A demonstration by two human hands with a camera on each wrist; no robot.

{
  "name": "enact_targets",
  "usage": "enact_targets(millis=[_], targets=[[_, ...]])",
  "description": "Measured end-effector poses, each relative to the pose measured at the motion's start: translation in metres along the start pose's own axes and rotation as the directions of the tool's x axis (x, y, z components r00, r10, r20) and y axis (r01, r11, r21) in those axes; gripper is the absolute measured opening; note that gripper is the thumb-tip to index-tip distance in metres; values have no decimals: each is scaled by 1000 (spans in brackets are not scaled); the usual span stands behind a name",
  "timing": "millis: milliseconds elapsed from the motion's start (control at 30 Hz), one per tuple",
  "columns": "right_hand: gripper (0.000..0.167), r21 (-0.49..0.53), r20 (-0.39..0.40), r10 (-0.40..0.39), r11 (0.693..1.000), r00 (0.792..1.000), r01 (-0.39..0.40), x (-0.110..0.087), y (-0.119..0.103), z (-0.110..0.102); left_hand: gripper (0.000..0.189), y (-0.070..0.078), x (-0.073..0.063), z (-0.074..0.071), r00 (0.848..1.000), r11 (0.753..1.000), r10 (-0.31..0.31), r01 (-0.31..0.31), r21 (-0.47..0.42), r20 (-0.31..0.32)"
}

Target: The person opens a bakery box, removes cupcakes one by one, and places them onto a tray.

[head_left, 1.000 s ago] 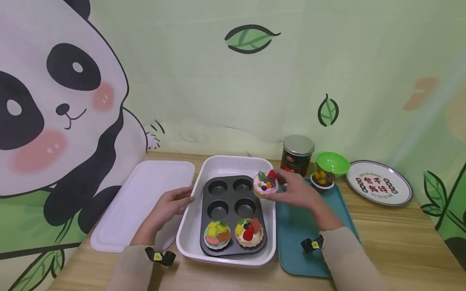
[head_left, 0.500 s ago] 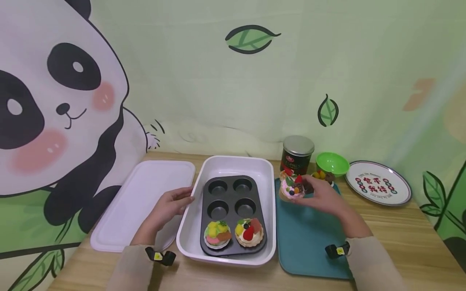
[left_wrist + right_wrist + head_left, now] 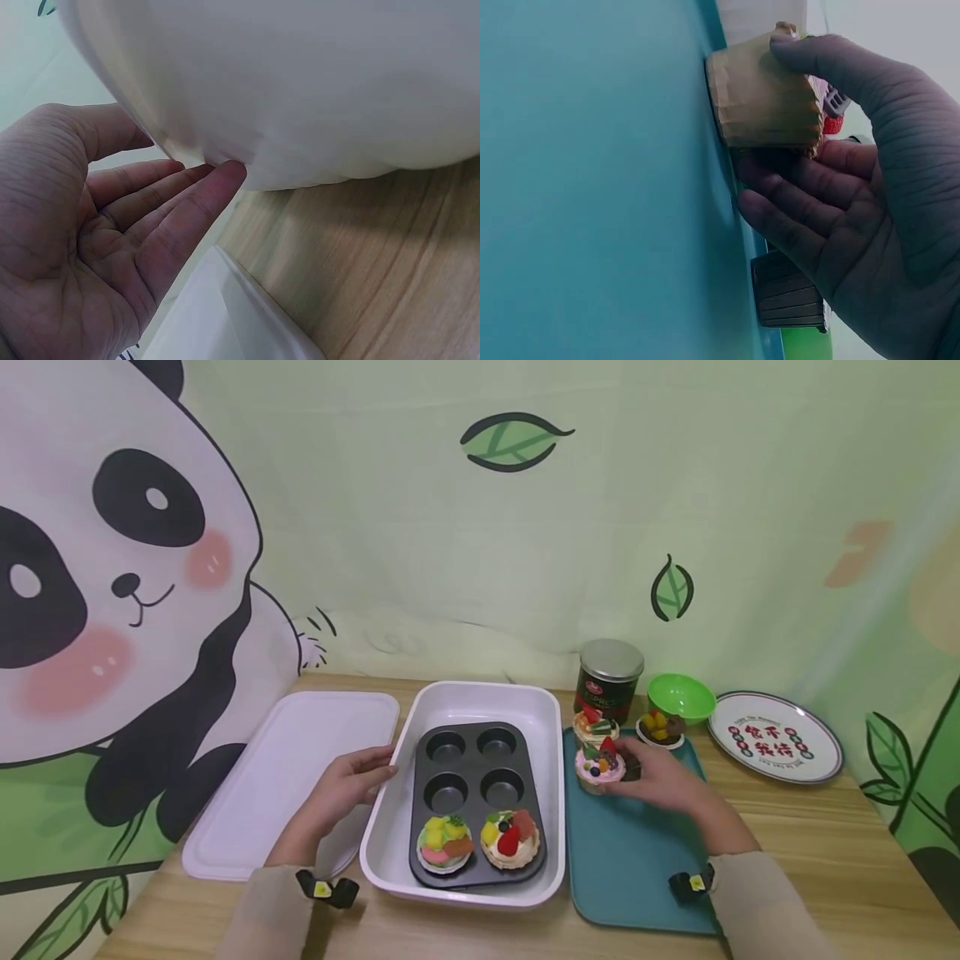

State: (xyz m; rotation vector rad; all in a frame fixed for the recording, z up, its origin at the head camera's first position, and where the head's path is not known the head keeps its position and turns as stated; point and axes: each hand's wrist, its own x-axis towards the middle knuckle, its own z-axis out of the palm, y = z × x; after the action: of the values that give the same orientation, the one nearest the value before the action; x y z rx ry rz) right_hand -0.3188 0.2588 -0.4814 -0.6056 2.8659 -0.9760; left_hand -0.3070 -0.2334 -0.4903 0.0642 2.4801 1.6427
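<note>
My right hand (image 3: 660, 777) holds a pink-creamed cupcake (image 3: 597, 768) topped with fruit, low over the teal tray (image 3: 630, 877). In the right wrist view, the thumb presses its pleated brown case (image 3: 765, 94), with the fingers on the far side. A fruit cupcake (image 3: 595, 727) and a chocolate one (image 3: 662, 729) stand behind it. My left hand (image 3: 348, 789) pinches the left rim of the white pan (image 3: 378, 860), thumb on top and fingertips beneath, against the outer wall (image 3: 300, 90). Inside lies a black muffin tin (image 3: 480, 806) with two fruit cupcakes (image 3: 445, 845) in its front cups.
A flat white lid or tray (image 3: 292, 777) lies left of the pan. Along the back right stand a dark tin can (image 3: 609, 681) with a silver lid, a green bowl (image 3: 681, 696) and a white plate (image 3: 775, 768) with red writing.
My right hand has carried the pink cupcake from above the muffin tin's edge rightward and down to the teal tray. The left hand keeps its place at the pan.
</note>
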Motion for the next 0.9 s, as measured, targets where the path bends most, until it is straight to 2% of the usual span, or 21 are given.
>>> enact_targets(millis=[167, 500, 900], targets=[[72, 22, 26, -3, 1000, 1000, 3, 0, 0, 0, 55, 1, 0, 1, 1000, 1000, 1, -1, -3, 1], [76, 21, 66, 19, 1000, 998, -20, -2, -2, -4, 56, -2, 1, 0, 1000, 1000, 3, -3, 0, 2], [77, 22, 67, 13, 1000, 998, -15, -2, -1, -4, 55, -1, 0, 0, 1000, 1000, 0, 0, 8, -3]])
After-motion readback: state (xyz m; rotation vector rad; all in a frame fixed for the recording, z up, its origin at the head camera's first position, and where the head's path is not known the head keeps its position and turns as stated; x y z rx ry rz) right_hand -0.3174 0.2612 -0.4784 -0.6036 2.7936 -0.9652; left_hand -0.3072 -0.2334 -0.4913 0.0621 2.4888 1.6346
